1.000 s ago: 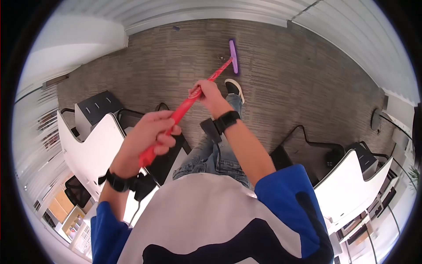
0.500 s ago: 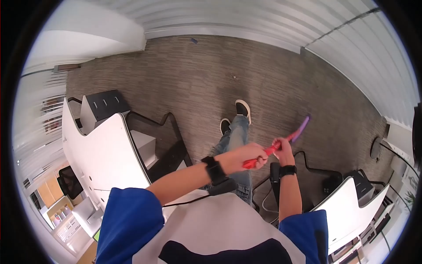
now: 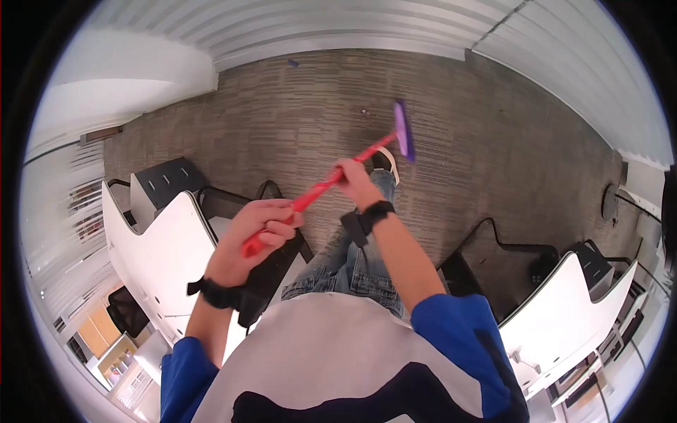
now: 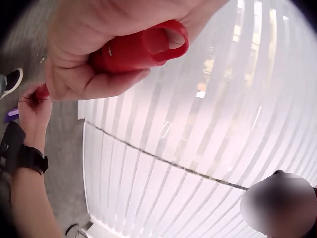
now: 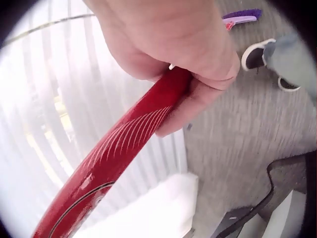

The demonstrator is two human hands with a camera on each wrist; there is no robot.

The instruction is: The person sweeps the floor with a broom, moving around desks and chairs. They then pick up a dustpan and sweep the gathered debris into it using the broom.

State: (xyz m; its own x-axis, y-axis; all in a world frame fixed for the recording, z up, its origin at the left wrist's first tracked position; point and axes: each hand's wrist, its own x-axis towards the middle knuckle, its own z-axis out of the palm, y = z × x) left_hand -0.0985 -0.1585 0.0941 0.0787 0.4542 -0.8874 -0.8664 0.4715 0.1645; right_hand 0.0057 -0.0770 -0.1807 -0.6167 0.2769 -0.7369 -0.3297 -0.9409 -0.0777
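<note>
A broom with a red handle [image 3: 321, 187] and a purple brush head [image 3: 404, 132] slants forward across the head view. My left hand [image 3: 257, 233] grips the handle near its top end, and in the left wrist view the hollow red end cap [image 4: 166, 44] pokes out past the fingers. Lower on the shaft, my right hand [image 3: 356, 185] has its fingers wrapped round the handle. The brush head is beyond the right hand, beside a dark shoe [image 3: 384, 163]. Small bits of debris [image 3: 364, 112] lie on the carpet left of the brush.
Grey carpet [image 3: 282, 127] stretches ahead to white corrugated walls [image 3: 338, 32]. White desk panels stand at left [image 3: 159, 247] and right [image 3: 564, 317], with black metal legs [image 3: 493, 236] near my feet. A small dark blue object [image 3: 293, 63] lies by the far wall.
The broom swung from in front over to the right, with my left arm across my body, then came back to the front. Both hands kept hold throughout. The debris stayed on the carpet.
</note>
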